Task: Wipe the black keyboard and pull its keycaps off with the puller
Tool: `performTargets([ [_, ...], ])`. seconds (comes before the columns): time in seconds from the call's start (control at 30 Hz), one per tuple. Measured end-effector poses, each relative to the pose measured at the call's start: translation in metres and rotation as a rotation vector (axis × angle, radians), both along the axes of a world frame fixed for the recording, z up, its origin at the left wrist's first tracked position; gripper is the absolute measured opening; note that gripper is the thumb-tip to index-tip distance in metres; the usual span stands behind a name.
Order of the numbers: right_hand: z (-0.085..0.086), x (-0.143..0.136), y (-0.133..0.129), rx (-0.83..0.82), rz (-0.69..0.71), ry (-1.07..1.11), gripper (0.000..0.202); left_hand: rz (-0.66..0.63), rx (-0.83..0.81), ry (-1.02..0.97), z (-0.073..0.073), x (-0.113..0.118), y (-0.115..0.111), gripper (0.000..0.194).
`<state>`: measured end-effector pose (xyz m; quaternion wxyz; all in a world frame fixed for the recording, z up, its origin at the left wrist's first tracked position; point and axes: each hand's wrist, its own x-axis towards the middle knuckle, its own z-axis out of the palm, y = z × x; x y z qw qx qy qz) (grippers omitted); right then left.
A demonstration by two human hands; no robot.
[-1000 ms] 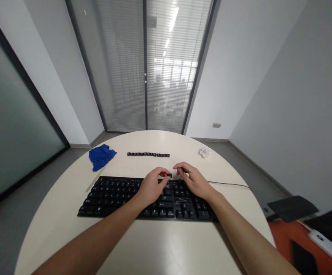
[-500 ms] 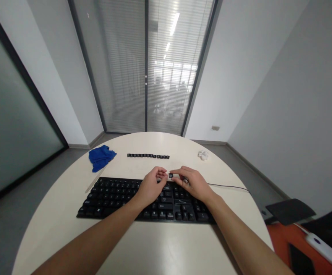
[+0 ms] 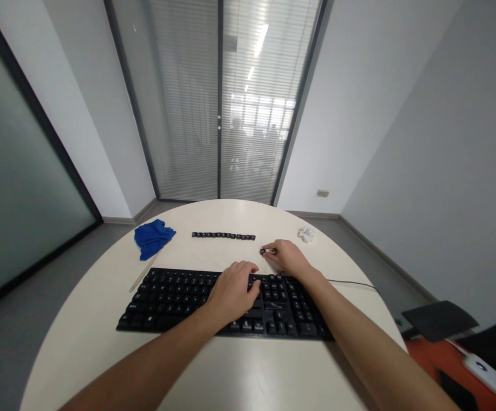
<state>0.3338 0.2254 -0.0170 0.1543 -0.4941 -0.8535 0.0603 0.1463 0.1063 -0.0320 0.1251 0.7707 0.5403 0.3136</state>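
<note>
A black keyboard [image 3: 174,294] lies across the table in front of me, its right part partly under my arms. My left hand [image 3: 234,288] rests over its upper middle, thumb and fingers apart, with nothing visible in it. Beyond the keyboard's far edge, my right hand [image 3: 288,255] pinches a small black keycap [image 3: 262,251] between thumb and fingertips, close to the tabletop. Farther away, a row of black keycaps [image 3: 223,235] lies on the table; the held one is just right of and nearer than the row's right end.
On the round white table [image 3: 248,371] are a blue cloth [image 3: 153,238] at left, a thin pale stick [image 3: 141,275] beside the keyboard and crumpled white tissue [image 3: 305,234] at right. A black cable [image 3: 353,282] runs off the right edge. An orange seat [image 3: 427,357] stands at lower right.
My right hand has carried the keycap from beside my left hand away and slightly right, towards the row. My left hand has lowered onto the keyboard, with its thumb and fingers spread.
</note>
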Motion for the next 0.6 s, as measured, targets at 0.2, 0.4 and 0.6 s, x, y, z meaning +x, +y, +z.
performTargets([
  [0.2, 0.0, 0.004, 0.018, -0.03, -0.037, -0.026, 0.027, -0.002, 0.001, 0.002, 0.0, 0.0, 0.001, 0.019],
  [0.4, 0.0, -0.001, 0.041, -0.054, -0.1, -0.026, 0.028, -0.006, -0.008, -0.002, 0.001, 0.0, 0.001, 0.018],
  [0.6, -0.002, -0.015, 0.06, -0.083, -0.145, -0.022, 0.03, -0.005, -0.017, 0.012, 0.001, 0.001, 0.0, 0.019],
])
